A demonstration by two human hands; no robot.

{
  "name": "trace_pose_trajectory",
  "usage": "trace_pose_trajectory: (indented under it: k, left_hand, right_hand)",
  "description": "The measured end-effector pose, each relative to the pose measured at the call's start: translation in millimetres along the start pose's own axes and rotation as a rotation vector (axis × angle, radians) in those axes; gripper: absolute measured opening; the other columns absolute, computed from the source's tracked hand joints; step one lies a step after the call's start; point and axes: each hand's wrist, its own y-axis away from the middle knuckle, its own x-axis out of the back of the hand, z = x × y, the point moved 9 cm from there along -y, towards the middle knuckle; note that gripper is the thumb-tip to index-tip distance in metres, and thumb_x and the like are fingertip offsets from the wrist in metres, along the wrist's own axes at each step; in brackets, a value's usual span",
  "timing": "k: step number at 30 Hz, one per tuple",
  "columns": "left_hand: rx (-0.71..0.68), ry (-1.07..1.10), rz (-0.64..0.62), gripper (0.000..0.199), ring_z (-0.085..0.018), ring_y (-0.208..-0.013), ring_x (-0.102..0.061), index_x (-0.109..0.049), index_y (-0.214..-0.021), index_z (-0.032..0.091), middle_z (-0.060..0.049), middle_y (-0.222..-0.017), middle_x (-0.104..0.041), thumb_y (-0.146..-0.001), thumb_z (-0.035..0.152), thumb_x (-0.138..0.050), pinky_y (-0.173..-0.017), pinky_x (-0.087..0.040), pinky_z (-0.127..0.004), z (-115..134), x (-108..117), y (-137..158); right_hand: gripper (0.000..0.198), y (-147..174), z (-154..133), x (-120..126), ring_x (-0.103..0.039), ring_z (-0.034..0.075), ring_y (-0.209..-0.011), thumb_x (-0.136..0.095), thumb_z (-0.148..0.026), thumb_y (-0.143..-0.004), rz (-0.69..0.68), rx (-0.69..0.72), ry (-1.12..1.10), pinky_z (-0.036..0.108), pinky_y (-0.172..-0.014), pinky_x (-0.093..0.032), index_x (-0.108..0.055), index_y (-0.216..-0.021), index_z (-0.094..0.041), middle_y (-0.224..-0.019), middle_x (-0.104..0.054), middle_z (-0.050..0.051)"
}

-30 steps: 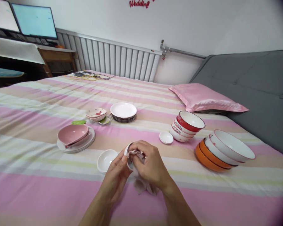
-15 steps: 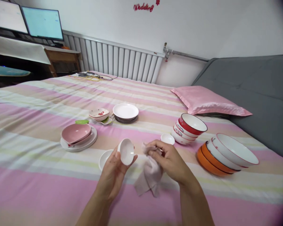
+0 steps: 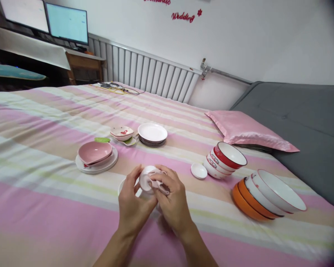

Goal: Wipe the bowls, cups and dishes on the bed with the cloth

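The left hand grasps a small bowl between thumb and fingers, in front of the body. The right hand pinches a cloth against the bowl's side. The bowl is round, white and smooth, its underside seemingly turned toward the viewer; the cloth is thin, pale pink and folded.

Just beyond the left hand, partly hidden by it, the rim of a white dish shows. Bedsheet spreads on both sides of the wrists, striped and softly wrinkled, giving the forearms room sideways.

Farther left, glossy pink bowls sit on round white plates. Ahead, a stack of plates has a white top and darker rims beneath. Rightward, past a strip of sheet, shallow small dishes lie just beside red-and-white bowls. The large bowls, white over orange, lean in their stack. Behind them, a satiny pillow lies near the padded grey headboard.
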Motion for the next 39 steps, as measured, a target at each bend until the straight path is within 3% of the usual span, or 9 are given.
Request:
trace_pose_trajectory:
  k: [4, 9, 11, 15, 18, 24, 29, 35, 39]
  left_hand:
    - [-0.143, -0.062, -0.122, 0.073, -0.029, -0.119, -0.05, -0.054, -0.123, 0.026, -0.006, -0.127, -0.057, -0.056, 0.011, -0.077, -0.101, -0.039, -0.038, 12, -8, 5]
    - [-0.242, -0.017, -0.388, 0.067, -0.028, -0.123, -0.047, -0.053, -0.126, 0.03, -0.005, -0.132, -0.054, -0.066, 0.006, -0.068, -0.106, -0.032, -0.04, 17, -32, 13]
    - [-0.234, 0.038, -0.36, 0.069, -0.027, -0.126, -0.043, -0.053, -0.126, 0.03, -0.005, -0.133, -0.053, -0.064, 0.006, -0.07, -0.108, -0.03, -0.039, 18, -31, 11]
    - [0.037, 0.18, -0.228, 0.07, -0.028, -0.125, -0.044, -0.052, -0.125, 0.024, -0.01, -0.132, -0.052, -0.06, 0.014, -0.076, -0.101, -0.039, -0.038, 2, -24, 5]
    - [0.368, 0.325, -0.343, 0.049, -0.026, -0.105, -0.06, -0.057, -0.115, 0.018, -0.012, -0.114, -0.064, -0.069, 0.025, -0.072, -0.087, -0.049, -0.036, -15, -41, 13]
    - [0.498, 0.458, -0.397, 0.032, -0.019, -0.08, -0.064, -0.068, -0.094, 0.016, -0.006, -0.084, -0.071, -0.064, 0.023, -0.075, -0.07, -0.05, -0.025, -14, -50, 19]
    - [0.346, 0.272, -0.3, 0.015, -0.017, -0.069, -0.061, -0.072, -0.076, 0.017, -0.001, -0.07, -0.068, -0.061, 0.017, -0.074, -0.063, -0.047, -0.023, -14, -35, 13]
    - [0.116, 0.001, -0.24, 0.017, -0.013, -0.047, -0.047, -0.059, -0.045, 0.017, 0.002, -0.045, -0.053, -0.058, 0.009, -0.066, -0.045, -0.036, -0.021, -7, -21, 10]
    - [0.09, -0.038, -0.249, 0.018, -0.014, -0.047, -0.046, -0.059, -0.044, 0.017, 0.001, -0.047, -0.055, -0.06, 0.009, -0.064, -0.043, -0.034, -0.022, -4, -22, 8]
  right_hand:
    - [0.027, 1, 19, 1, -0.052, 0.02, -0.114, -0.054, -0.007, -0.076, 0.093, -0.085, -0.158, 0.033, -0.096, -0.041, -0.069, -0.092, -0.023, -0.118, -0.059, 0.006]
    - [0.014, -1, 37, 10, -0.061, 0.016, -0.082, -0.056, -0.024, -0.082, 0.16, -0.238, -0.366, 0.029, -0.078, -0.048, -0.065, -0.091, -0.018, -0.09, -0.067, 0.004]
    - [0.013, 0, 46, 13, -0.059, 0.014, -0.075, -0.059, -0.028, -0.081, 0.221, -0.298, -0.441, 0.026, -0.072, -0.047, -0.063, -0.086, -0.017, -0.081, -0.064, 0.002]
    - [0.021, 5, 66, 18, -0.055, 0.012, -0.068, -0.065, -0.037, -0.077, 0.412, -0.426, -0.64, 0.023, -0.064, -0.046, -0.059, -0.084, -0.018, -0.075, -0.059, -0.001]
    - [0.024, 7, 69, 22, -0.054, 0.011, -0.065, -0.066, -0.039, -0.076, 0.487, -0.435, -0.703, 0.022, -0.061, -0.045, -0.057, -0.084, -0.019, -0.074, -0.057, -0.002]
    - [0.021, 2, 55, 28, -0.056, 0.013, -0.073, -0.057, -0.04, -0.082, 0.429, -0.319, -0.541, 0.025, -0.068, -0.046, -0.056, -0.084, -0.019, -0.08, -0.058, 0.001]
    - [0.021, 1, 17, 35, -0.051, 0.018, -0.107, -0.042, -0.03, -0.09, 0.366, -0.061, -0.115, 0.035, -0.094, -0.038, -0.06, -0.097, -0.02, -0.106, -0.058, 0.007]
    - [0.03, 8, -27, -17, -0.038, 0.025, -0.123, -0.052, -0.033, -0.083, -0.089, 0.209, 0.289, 0.044, -0.105, -0.027, -0.061, -0.111, -0.025, -0.129, -0.049, 0.007]
    - [0.025, 11, -34, -26, -0.04, 0.025, -0.122, -0.052, -0.026, -0.084, -0.112, 0.325, 0.43, 0.046, -0.108, -0.019, -0.064, -0.106, -0.029, -0.12, -0.059, 0.002]
